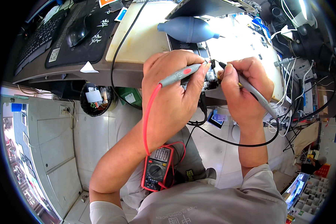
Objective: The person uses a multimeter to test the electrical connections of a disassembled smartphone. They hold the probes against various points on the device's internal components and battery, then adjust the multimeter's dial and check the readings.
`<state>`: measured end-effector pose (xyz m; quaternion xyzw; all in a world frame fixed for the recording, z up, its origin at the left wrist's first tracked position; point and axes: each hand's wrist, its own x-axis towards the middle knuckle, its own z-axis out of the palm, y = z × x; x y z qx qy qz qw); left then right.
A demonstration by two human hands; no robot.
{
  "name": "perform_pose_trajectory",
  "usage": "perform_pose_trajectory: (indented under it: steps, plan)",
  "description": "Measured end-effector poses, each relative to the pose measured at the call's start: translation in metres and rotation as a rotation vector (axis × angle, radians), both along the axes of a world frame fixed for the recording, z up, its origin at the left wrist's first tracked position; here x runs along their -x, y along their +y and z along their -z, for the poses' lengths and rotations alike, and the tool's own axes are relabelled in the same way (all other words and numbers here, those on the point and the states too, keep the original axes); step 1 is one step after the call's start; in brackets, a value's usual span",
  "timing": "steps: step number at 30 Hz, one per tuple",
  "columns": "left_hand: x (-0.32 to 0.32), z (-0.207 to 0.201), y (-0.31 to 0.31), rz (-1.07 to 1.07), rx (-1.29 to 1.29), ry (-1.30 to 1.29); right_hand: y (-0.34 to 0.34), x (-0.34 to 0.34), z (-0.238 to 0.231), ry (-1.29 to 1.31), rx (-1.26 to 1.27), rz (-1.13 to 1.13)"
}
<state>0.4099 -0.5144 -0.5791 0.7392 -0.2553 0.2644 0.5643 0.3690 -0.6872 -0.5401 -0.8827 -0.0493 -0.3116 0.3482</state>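
Observation:
My left hand [168, 93] is closed on a grey test probe [178, 75] with a red lead. A second grey probe [257, 91], with a black lead, is pinched in my right hand [246, 93]. Both tips point inward at an opened electronic device [211, 76] at the desk's front edge. My fingers cover much of the device, and I cannot tell whether the tips touch it. On my lap lies a red and black multimeter [157, 168] with its display lit. Just beyond my hands, a blue rubber air blower [190, 30] rests on its side.
A black mouse [77, 34] sits on a dark mat [95, 48] at the left, beside a keyboard [41, 37]. Below the desk stands a filled waste bin [86, 106]. White cables [287, 80] hang at the right. A black cable [120, 44] crosses the pale work mat [138, 41].

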Motion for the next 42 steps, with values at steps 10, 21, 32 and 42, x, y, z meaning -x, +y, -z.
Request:
perform_pose_trajectory:
  steps: [10, 21, 32, 42]
  plan:
    - [-0.006, 0.000, 0.002, 0.058, 0.006, -0.091, -0.005, -0.002, 0.006, -0.020, -0.061, 0.072]
    - [-0.015, 0.020, -0.011, 0.208, 0.249, -0.011, -0.017, -0.002, 0.008, 0.055, 0.000, 0.048]
    - [-0.009, 0.011, -0.006, 0.122, 0.143, -0.015, -0.017, -0.001, 0.007, 0.047, 0.010, 0.053]
    - [-0.004, 0.007, -0.001, 0.085, 0.041, 0.046, 0.000, -0.002, 0.003, 0.008, -0.072, -0.013]
